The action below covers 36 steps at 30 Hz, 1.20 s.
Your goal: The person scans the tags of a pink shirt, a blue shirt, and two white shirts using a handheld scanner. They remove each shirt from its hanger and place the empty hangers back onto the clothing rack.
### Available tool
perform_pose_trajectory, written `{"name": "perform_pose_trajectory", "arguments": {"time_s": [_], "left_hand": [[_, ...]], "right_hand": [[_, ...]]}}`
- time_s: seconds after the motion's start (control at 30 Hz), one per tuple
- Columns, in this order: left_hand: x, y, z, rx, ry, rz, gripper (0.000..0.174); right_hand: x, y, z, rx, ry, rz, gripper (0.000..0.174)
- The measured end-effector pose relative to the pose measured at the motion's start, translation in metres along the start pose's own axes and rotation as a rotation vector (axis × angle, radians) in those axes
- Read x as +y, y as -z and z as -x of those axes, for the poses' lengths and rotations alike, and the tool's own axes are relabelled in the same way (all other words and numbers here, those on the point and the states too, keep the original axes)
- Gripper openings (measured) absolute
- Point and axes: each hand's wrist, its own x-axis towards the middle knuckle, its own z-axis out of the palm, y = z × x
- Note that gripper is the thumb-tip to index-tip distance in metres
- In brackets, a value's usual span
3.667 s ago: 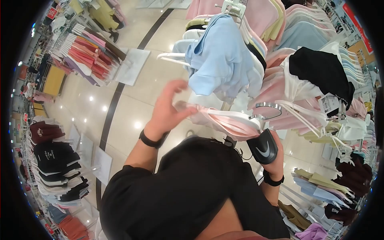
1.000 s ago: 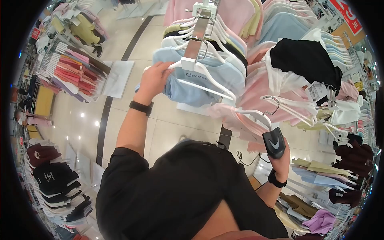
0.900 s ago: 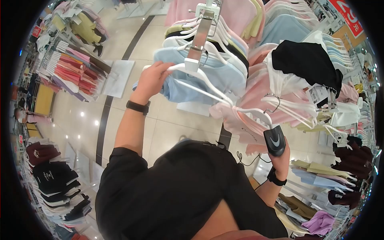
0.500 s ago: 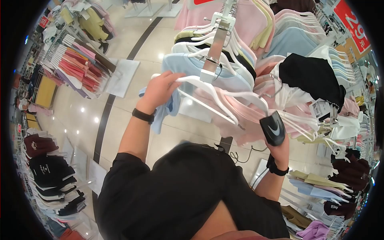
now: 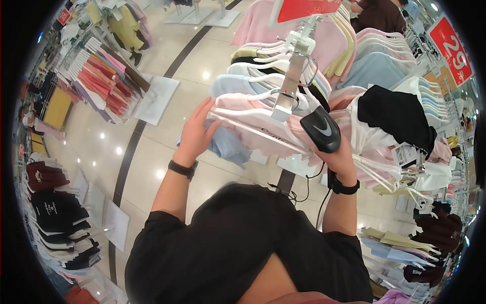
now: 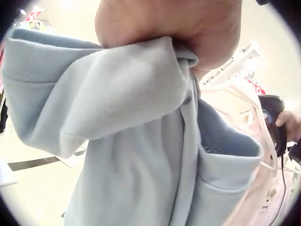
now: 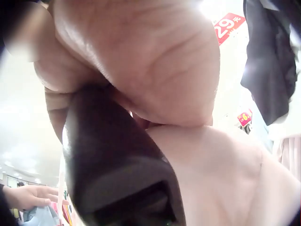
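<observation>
My left hand [image 5: 195, 130] is at the left end of a white hanger [image 5: 243, 109] on the rack arm. In the left wrist view it grips a bunched light blue garment [image 6: 127, 94], which hangs below the palm. My right hand [image 5: 340, 158] holds a black barcode scanner [image 5: 320, 130] at the front of the rack. A cord runs down from it. Between the hands hangs a pink top [image 5: 243, 133] with dark lettering, behind the hanger's lower bar. The scanner fills the middle of the right wrist view, with pale pink cloth beside it.
The metal rack arm [image 5: 292, 76] points toward me, with several hung tops behind. A black garment [image 5: 392, 116] lies over the rack at right. Red price signs [image 5: 450, 53] stand above. Another clothes rack [image 5: 104, 76] is at the left, across the tiled floor [image 5: 157, 147].
The right hand has moved left and up with the scanner, and the pink top has shifted from the right to the rack arm's front. The left hand's fingers have loosened at the hanger.
</observation>
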Motion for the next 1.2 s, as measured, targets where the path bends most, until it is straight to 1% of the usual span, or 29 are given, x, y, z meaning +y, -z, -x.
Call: {"name": "perform_pose_trajectory", "arguments": {"time_s": [0.07, 0.17, 0.27, 0.3, 0.4, 0.43, 0.53, 0.57, 0.67, 0.7, 0.73, 0.8, 0.83, 0.87, 0.9, 0.93, 1.0, 1.03, 1.07, 1.1, 1.2], "left_hand": [[-0.005, 0.002, 0.015, 0.068, -0.005, -0.03, 0.049], [-0.002, 0.005, 0.049, 0.136, 0.102, -0.038, 0.043], [-0.001, 0.004, 0.08, 0.233, 0.173, -0.043, 0.037], [0.002, 0.002, 0.089, 0.264, 0.25, -0.006, 0.035], [-0.003, -0.012, 0.114, 0.14, 0.474, 0.101, 0.034], [-0.003, -0.019, 0.119, 0.121, 0.496, 0.041, 0.034], [0.001, -0.033, 0.131, -0.106, 0.623, 0.097, 0.035], [0.001, -0.039, 0.135, -0.188, 0.611, 0.079, 0.04], [0.011, -0.051, 0.139, -0.486, 0.615, 0.081, 0.044], [0.016, -0.054, 0.141, -0.537, 0.583, 0.059, 0.048], [0.021, -0.058, 0.145, -0.557, 0.545, -0.023, 0.046], [0.026, -0.069, 0.157, -0.593, 0.462, -0.188, 0.043], [0.02, -0.076, 0.162, -0.662, 0.413, -0.219, 0.04], [0.009, -0.083, 0.168, -0.733, 0.366, -0.249, 0.037], [0.014, -0.084, 0.163, -0.804, 0.317, -0.278, 0.035], [0.021, -0.086, 0.161, -0.765, 0.328, -0.249, 0.034], [0.046, -0.085, 0.151, -0.69, 0.349, -0.193, 0.032], [0.062, -0.084, 0.145, -0.597, 0.308, -0.149, 0.026], [0.073, -0.085, 0.139, -0.541, 0.307, -0.072, 0.026], [0.081, -0.089, 0.135, -0.486, 0.31, 0.004, 0.026], [0.118, -0.092, 0.123, -0.369, 0.358, 0.232, 0.027]], "right_hand": [[0.008, -0.009, -0.009, 0.01, 0.067, 0.005, 0.052], [0.018, -0.019, -0.011, -0.007, 0.025, -0.094, 0.05], [0.027, -0.023, -0.011, 0.004, -0.013, -0.081, 0.047], [0.027, -0.024, -0.012, 0.006, -0.008, -0.084, 0.047], [0.028, -0.024, -0.009, 0.018, 0.011, -0.105, 0.046], [0.032, -0.023, -0.008, 0.019, 0.021, -0.12, 0.046], [0.044, -0.016, 0.008, 0.066, 0.016, -0.108, 0.047], [0.048, -0.01, 0.019, 0.067, -0.021, -0.104, 0.049], [0.051, 0.013, 0.058, 0.032, -0.187, -0.113, 0.059], [0.03, 0.013, 0.071, 0.128, -0.109, -0.16, 0.053], [0.033, 0.015, 0.086, 0.189, -0.073, -0.116, 0.052], [0.02, 0.023, 0.111, 0.117, -0.164, -0.336, 0.047], [0.018, 0.028, 0.126, 0.075, -0.2, -0.389, 0.042], [0.024, 0.03, 0.145, 0.081, -0.259, -0.425, 0.038], [0.026, 0.033, 0.158, 0.074, -0.305, -0.463, 0.037], [0.028, 0.035, 0.17, 0.067, -0.353, -0.502, 0.037], [0.045, 0.038, 0.191, 0.016, -0.354, -0.504, 0.039], [0.051, 0.04, 0.199, -0.013, -0.351, -0.528, 0.039], [0.056, 0.042, 0.208, -0.042, -0.349, -0.554, 0.039], [0.051, 0.041, 0.212, -0.013, -0.321, -0.437, 0.039], [0.054, 0.05, 0.225, -0.073, -0.331, -0.375, 0.036]]}}
